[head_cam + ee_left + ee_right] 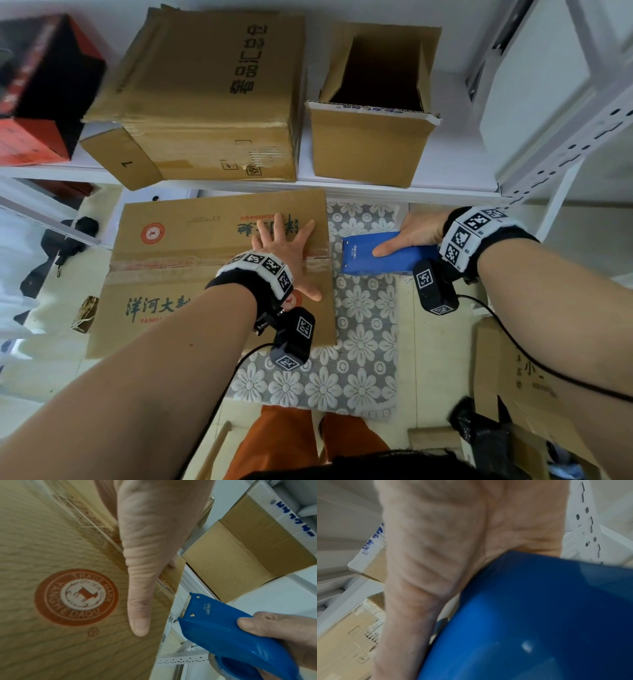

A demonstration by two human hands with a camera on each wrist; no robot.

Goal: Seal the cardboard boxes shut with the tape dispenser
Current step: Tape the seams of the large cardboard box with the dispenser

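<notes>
A flat-topped cardboard box [178,274] [51,534] with red and green print lies in front of me, a taped seam [150,265] running across its top. My left hand [286,251] [145,561] presses flat on the box near its right edge, fingers spread and straight. My right hand [411,236] [436,547] grips a blue tape dispenser [383,255] [223,635] [547,622], held just right of the box's edge with its toothed blade facing the seam. The index finger lies along the dispenser's top.
A white shelf [394,192] behind carries a large closed cardboard box [212,102] and an open-topped cardboard box [373,137] [240,561]. Red and black boxes [37,89] stand at the far left. A floral lace cloth [359,325] covers the floor. A metal rack post [565,144] rises at right.
</notes>
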